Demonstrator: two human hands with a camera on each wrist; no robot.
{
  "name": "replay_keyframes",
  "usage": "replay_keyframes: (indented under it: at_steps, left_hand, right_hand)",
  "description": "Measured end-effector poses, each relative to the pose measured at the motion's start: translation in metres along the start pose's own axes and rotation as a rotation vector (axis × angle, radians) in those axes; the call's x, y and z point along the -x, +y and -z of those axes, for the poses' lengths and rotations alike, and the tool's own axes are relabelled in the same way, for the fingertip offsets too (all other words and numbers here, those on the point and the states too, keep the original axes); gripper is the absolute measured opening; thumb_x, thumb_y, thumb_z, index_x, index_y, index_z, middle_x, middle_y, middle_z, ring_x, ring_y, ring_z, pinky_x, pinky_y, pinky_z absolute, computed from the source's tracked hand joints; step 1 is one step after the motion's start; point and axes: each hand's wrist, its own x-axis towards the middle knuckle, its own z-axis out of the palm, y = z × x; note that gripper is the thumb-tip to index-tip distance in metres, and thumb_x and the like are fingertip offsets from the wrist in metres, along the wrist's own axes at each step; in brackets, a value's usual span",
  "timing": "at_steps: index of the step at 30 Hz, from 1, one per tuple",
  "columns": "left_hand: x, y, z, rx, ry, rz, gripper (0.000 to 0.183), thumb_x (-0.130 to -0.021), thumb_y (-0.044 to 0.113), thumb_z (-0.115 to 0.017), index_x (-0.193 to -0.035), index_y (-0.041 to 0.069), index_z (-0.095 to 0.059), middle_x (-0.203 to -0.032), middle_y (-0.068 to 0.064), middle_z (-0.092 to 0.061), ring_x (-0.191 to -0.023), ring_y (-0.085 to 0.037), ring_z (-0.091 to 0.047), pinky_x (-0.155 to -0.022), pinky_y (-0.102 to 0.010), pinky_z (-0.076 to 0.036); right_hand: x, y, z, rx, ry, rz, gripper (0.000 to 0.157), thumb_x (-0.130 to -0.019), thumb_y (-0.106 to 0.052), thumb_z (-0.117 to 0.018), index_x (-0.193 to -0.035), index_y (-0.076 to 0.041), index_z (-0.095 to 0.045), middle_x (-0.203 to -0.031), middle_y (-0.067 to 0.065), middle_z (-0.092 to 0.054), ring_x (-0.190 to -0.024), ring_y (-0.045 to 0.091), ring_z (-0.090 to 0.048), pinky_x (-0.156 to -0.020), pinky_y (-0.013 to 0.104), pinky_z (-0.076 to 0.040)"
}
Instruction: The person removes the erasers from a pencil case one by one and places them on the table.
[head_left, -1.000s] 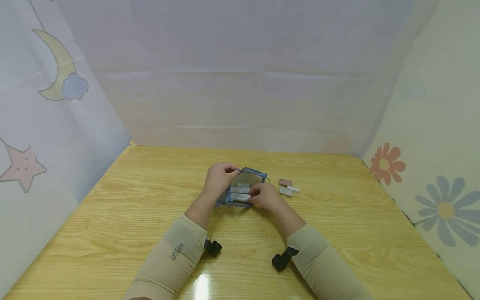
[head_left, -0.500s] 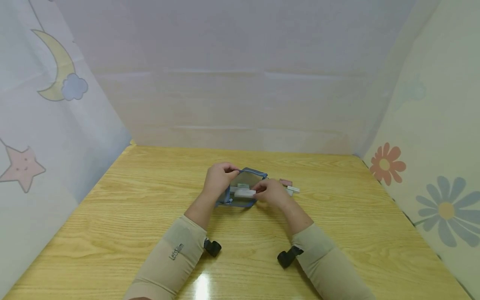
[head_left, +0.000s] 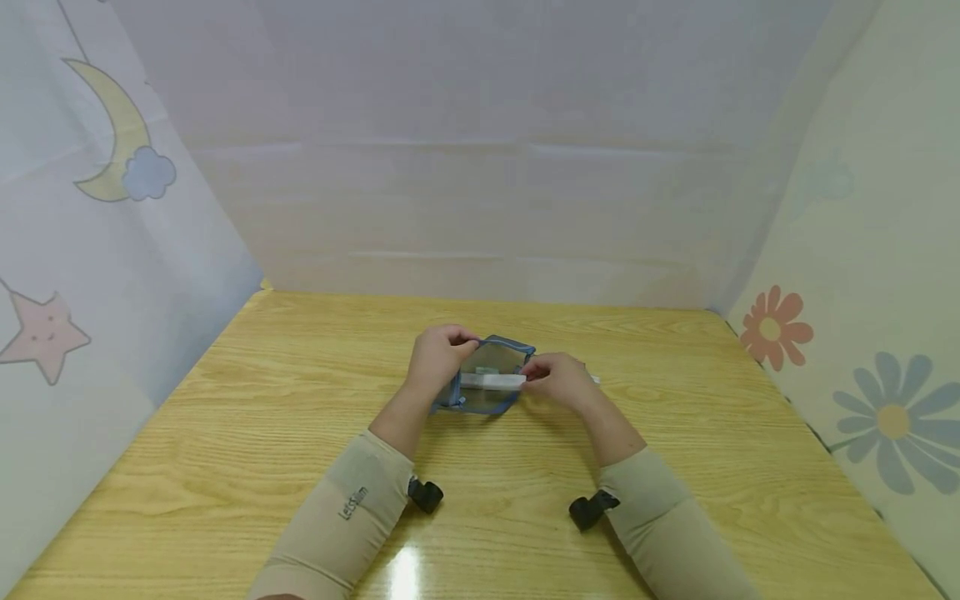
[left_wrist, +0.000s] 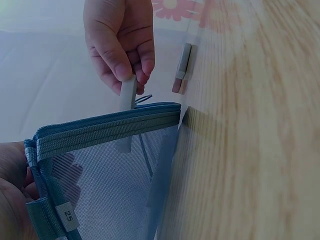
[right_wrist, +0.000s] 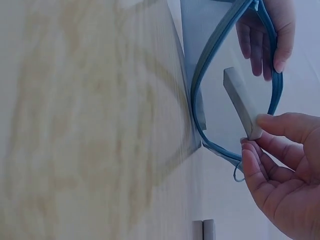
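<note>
My left hand [head_left: 438, 358] pinches the edge of a blue mesh zip pouch [left_wrist: 107, 190], holding its mouth spread. My right hand [head_left: 558, 379] pinches one end of a pale grey rectangular block [right_wrist: 241, 102] between thumb and fingers. In the right wrist view the block's far end lies within the pouch's opening. The left wrist view shows the lower part of the block through the mesh, its upper end above the zip rim [left_wrist: 115, 118]. A small greenish piece [head_left: 486, 370] shows inside the pouch in the head view.
Beyond the pouch, a grey block [left_wrist: 185, 57] and a reddish-brown piece [left_wrist: 177, 85] lie on the wooden table [head_left: 300, 467]. In the head view my right hand mostly hides them; a white tip [head_left: 596, 380] shows past it. Patterned sheets surround the table.
The right hand has moved right, drawing the pale block from the pouch's near side toward its open end. It now hides the loose pieces on the table. The left hand stays put.
</note>
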Motion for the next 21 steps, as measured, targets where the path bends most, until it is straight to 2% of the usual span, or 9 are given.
replay_keyframes:
  at_steps: [2,5,21]
  left_hand:
    - [0.0,0.0,0.0,-0.002,-0.002,0.002,0.009,-0.084,0.023,-0.067,-0.086,0.017,-0.072,-0.087,0.005,-0.067,-0.08,-0.014,-0.057,-0.067,-0.03,-0.047]
    - [0.0,0.0,0.0,-0.006,-0.007,0.005,0.011,-0.084,0.024,-0.066,-0.088,0.015,-0.072,-0.088,0.005,-0.067,-0.08,-0.015,-0.057,-0.068,-0.03,-0.047]
    - [0.001,-0.001,0.0,-0.009,-0.008,-0.014,0.01,-0.084,0.023,-0.066,-0.088,0.016,-0.072,-0.089,0.005,-0.067,-0.082,-0.014,-0.058,-0.07,-0.031,-0.048]
  right_hand:
    - [0.001,0.001,0.002,-0.036,-0.005,-0.019,0.015,-0.08,-0.015,-0.07,-0.094,-0.01,-0.068,-0.088,0.002,-0.063,-0.081,0.017,-0.056,-0.072,0.033,-0.048]
    - [0.002,0.002,0.004,-0.065,-0.008,-0.027,0.015,-0.08,-0.013,-0.07,-0.095,-0.008,-0.068,-0.089,0.004,-0.063,-0.081,0.018,-0.056,-0.068,0.029,-0.047]
    - [0.008,0.014,0.031,-0.052,0.03,-0.092,0.022,-0.082,-0.021,-0.069,-0.101,-0.011,-0.068,-0.096,0.005,-0.064,-0.083,0.021,-0.055,-0.071,0.034,-0.047]
